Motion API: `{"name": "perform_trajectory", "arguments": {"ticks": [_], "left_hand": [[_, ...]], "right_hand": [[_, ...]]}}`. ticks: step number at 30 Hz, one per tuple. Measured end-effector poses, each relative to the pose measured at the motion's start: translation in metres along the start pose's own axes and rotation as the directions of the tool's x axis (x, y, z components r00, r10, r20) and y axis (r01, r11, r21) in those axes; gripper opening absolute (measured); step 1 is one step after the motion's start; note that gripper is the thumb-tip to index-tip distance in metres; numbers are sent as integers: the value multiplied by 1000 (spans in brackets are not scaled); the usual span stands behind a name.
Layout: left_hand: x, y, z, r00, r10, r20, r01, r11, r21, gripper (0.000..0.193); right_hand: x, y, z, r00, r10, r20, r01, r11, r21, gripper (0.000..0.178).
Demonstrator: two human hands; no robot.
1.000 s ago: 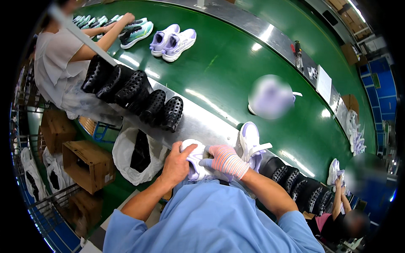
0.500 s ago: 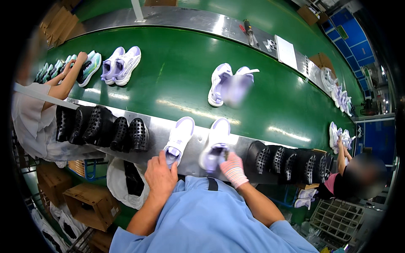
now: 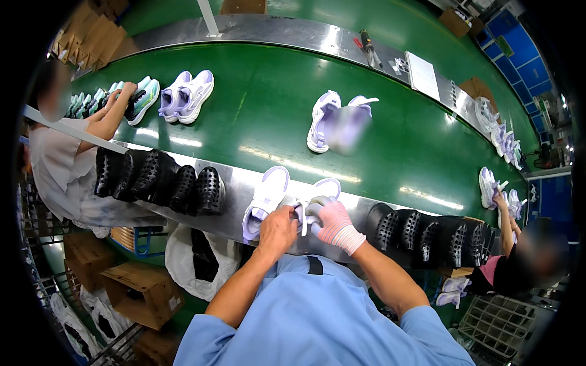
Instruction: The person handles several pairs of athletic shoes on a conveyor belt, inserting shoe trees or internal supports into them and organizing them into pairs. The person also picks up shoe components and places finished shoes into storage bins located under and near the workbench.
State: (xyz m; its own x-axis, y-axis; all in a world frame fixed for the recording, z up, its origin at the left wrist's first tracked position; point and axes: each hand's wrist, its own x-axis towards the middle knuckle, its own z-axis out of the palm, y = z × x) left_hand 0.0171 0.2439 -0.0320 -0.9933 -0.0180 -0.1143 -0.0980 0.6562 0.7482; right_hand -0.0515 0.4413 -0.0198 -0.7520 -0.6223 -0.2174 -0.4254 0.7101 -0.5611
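Note:
Two white and lavender sneakers lie in front of me on the metal edge of the bench, toes pointing away. My bare left hand [image 3: 279, 232] and my right hand [image 3: 332, 221], in a pink-striped glove with pale fingers, are together at the right-hand sneaker [image 3: 328, 186]. The fingers of both are closed on its opening, and they hide most of it. A thin white strap [image 3: 303, 221] shows between them. Just left of my left hand rests the other sneaker [image 3: 267, 196], which neither hand holds.
Black perforated shoe forms stand in rows left [image 3: 209, 190] and right [image 3: 383, 224] of me. On the green belt [image 3: 262, 116] lie more lavender-white sneakers [image 3: 323, 121]. Co-workers handle shoes at both sides. Across the belt are a screwdriver [image 3: 367, 44] and white paper [image 3: 422, 75].
My left hand has left the left-hand sneaker and moved right to the other one. My right hand has shifted up over that same sneaker, and a white strap now shows between them.

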Motion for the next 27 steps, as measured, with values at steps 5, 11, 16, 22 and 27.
{"name": "perform_trajectory", "arguments": {"ticks": [5, 11, 16, 22, 27], "left_hand": [[-3, 3, -9, 998, -26, 58, 26, 1000, -2, 22], [6, 37, 9, 970, -244, -2, 243, 967, 74, 45], [13, 23, 24, 838, -542, -57, 505, 811, -294, 43], [18, 16, 23, 778, -628, 12, 605, 743, -286, 21], [25, 14, 8, 694, -703, 157, 691, 587, -423, 22]], "right_hand": [[-6, -26, -1, 991, 62, -120, -64, 998, -15, 42], [-19, -16, 47, 912, 209, -353, -118, 958, 262, 53], [-16, -25, 70, 811, 304, -501, -103, 916, 388, 46], [-15, -38, 61, 758, 639, 128, -629, 667, 400, 57], [-23, -19, 77, 802, 596, -24, -504, 698, 508, 41]]}}
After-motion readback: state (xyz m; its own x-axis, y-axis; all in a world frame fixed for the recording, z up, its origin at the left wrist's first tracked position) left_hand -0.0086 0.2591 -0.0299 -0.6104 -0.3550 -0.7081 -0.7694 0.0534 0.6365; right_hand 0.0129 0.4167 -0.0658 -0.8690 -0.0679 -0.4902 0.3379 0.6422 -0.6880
